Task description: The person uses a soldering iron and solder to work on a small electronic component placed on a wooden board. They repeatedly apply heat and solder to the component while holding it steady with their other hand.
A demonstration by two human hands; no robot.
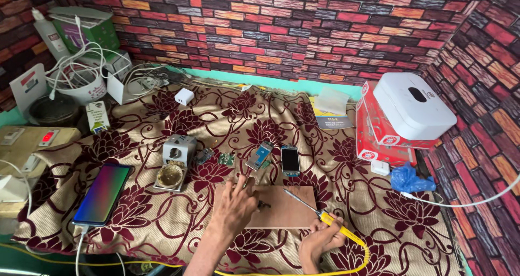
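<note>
Gripping a yellow-handled soldering iron (319, 215), the right hand (319, 242) sits near the front edge of the table, fingers closed round the handle. The iron's long axis runs on a slant: its thin metal tip points up and to the left, away from the person, ending over the right part of a wooden board (281, 205), while the handle end points back toward the front right, where a yellow cord (364, 257) curls off it. Whether the tip touches the board cannot be told.

The left hand (234, 205) lies palm down on the left part of the board with its fingers spread and loosely open, gripping nothing; a small dark part (264, 204) rests on the board just beside its fingertips.

The board lies flat on a beige cloth with maroon flowers (162, 211) that covers the table. Just beyond the board's far edge stand 2 small phones, one tilted (259, 156) and one upright (290, 160), with a small green circuit board (226, 159) to their left. Farther left is a grey stand holding brass wool (174, 169), and near the left edge a large phone with a rainbow-coloured screen (103, 193). At the right edge a white box (414, 105) sits on red cartons (382, 140).
</note>
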